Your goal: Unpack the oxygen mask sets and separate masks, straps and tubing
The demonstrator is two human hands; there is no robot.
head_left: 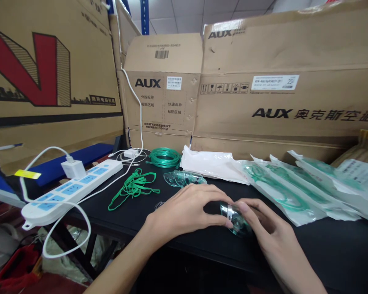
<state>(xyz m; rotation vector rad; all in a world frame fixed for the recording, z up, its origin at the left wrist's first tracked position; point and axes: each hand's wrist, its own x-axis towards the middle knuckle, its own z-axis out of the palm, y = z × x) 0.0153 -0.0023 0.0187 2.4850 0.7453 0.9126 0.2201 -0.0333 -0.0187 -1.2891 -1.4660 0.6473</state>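
Observation:
Both my hands meet over a clear green plastic face mask (pixel 236 220) with a metal nose strip, resting on the black table (pixel 340 245). My left hand (pixel 187 210) curls its fingers over the mask's left side. My right hand (pixel 268 228) pinches its right side with thumb and fingers. A second clear green mask (pixel 184 178) lies just beyond my left hand. A loose pile of green elastic bands (pixel 135 185) sits to the left, and a coil of green tubing (pixel 164 157) lies at the back.
Several sealed plastic pouches (pixel 282 188) with green tubing fan out on the right, beside a white bag (pixel 210 163). A white power strip (pixel 70 188) with a charger and white cables occupies the left edge. Large AUX cardboard boxes (pixel 263 94) wall off the back.

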